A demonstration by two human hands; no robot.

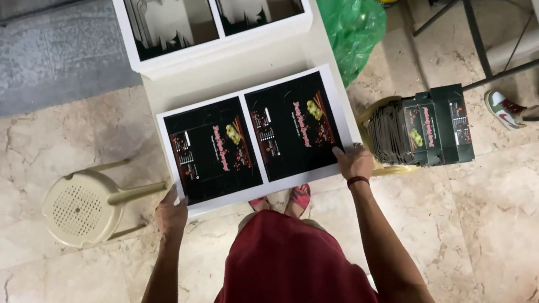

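- The left hand (171, 215) grips the near left corner of a printed sheet (254, 139), fingers closed on its edge, at about 7 o'clock from the sheet's middle.
- The right hand (353, 162) pinches the sheet's right edge at about 4 o'clock.
- The sheet, white-bordered with two black panels, lies flat on a white table (224, 72).
- A stack of dark folded cartons (421, 125) sits at 3 o'clock, just beside the right hand.
- A cream plastic stool (84, 208) stands at 8 o'clock, near the left hand.
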